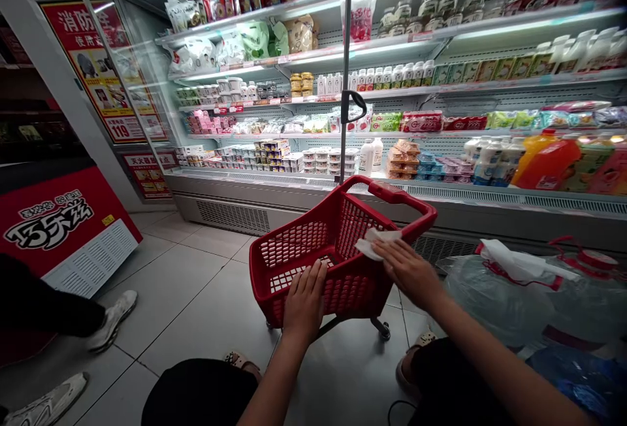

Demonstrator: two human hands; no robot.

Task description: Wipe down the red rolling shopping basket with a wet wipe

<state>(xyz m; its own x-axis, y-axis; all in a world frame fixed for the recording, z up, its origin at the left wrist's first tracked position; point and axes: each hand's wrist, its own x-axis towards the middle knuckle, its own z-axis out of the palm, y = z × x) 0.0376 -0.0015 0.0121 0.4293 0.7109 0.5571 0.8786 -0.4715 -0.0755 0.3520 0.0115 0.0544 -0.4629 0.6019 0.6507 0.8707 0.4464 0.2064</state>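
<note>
In front of me stands a small red plastic shopping cart (360, 285) with lattice walls and wheels below. My left hand (304, 302) rests over the near side rim, its fingers bent over the edge and its thumb hidden. A white tissue (375, 242) lies under the fingers of my right hand (406, 268), pressed against the rim close to the handle end. The cart's red handle (399, 194) rises just beyond that hand. No goods are visible in the part of the basket that I can see.
A refrigerated display (304, 96) full of packaged goods runs behind the cart. Large water bottles (504, 295) stand at the right, with white paper (524, 261) on one. A red freezer (73, 230) is at the left, near another person's shoes (115, 318). A thin pole (345, 60) rises beyond the cart.
</note>
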